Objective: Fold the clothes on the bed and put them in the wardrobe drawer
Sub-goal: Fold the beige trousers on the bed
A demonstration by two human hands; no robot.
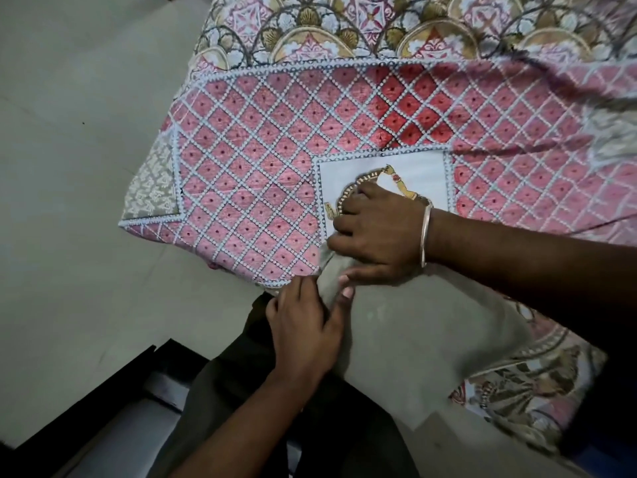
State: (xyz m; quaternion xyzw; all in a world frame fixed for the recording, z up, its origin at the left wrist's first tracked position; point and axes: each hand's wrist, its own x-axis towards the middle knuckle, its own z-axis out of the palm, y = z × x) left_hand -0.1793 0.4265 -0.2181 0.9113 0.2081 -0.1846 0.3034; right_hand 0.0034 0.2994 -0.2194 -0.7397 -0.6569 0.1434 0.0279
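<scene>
A plain grey-beige garment [420, 339] lies at the near corner of the bed, on the patterned pink bedspread [262, 160]. My right hand [375, 232], with a metal bangle at the wrist, presses down on the garment's far edge, fingers curled over the cloth. My left hand [306, 326] grips the garment's left edge at the side of the bed, thumb on top. The two hands nearly touch. The lower part of the garment runs down toward my body and partly hangs off the bed.
The bed's corner [138, 215] juts over a pale tiled floor [76, 132]. A dark cloth [248, 391] hangs below my left hand. A black-framed piece of furniture [103, 401] stands at the lower left. Rumpled bedspread folds [586, 108] lie at the far right.
</scene>
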